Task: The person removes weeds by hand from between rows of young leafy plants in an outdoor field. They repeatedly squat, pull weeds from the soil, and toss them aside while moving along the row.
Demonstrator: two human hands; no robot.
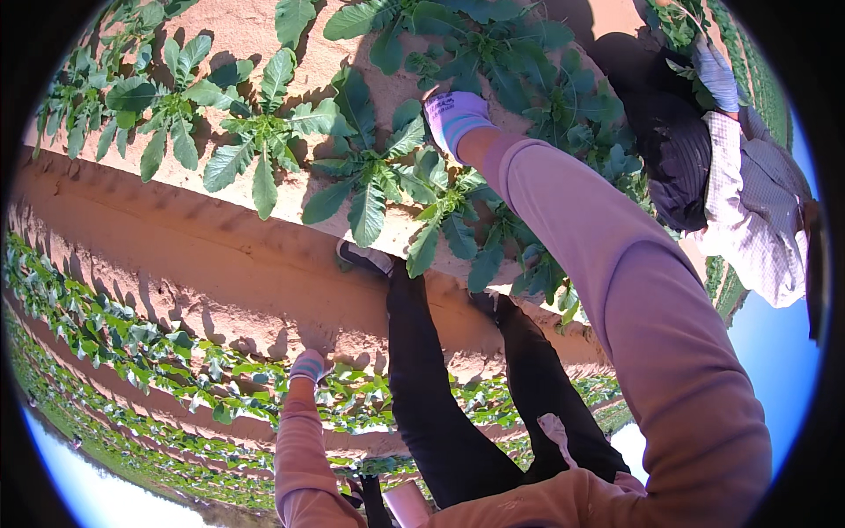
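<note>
My right hand (457, 120), in a striped glove with writing on its cuff side, reaches down among broad leafy plants on a sandy raised bed. Its fingers point at the soil and are partly hidden, so a grip cannot be made out. Closest to it are a large dark-green plant (482, 53) above and a leafy rosette (376, 173) below. My left hand (307, 365), gloved alike, hangs low over the far side of the furrow (198, 228). Its fingers are mostly turned away, and nothing clearly shows in it.
My legs (422, 356) stand with shoes against the bed's edge. At right, a bending person (752, 191) in a checked shirt holds a pulled plant in a gloved hand (716, 76). More lobed plants (264, 132) line the bed. Several crop rows (165, 369) run behind me.
</note>
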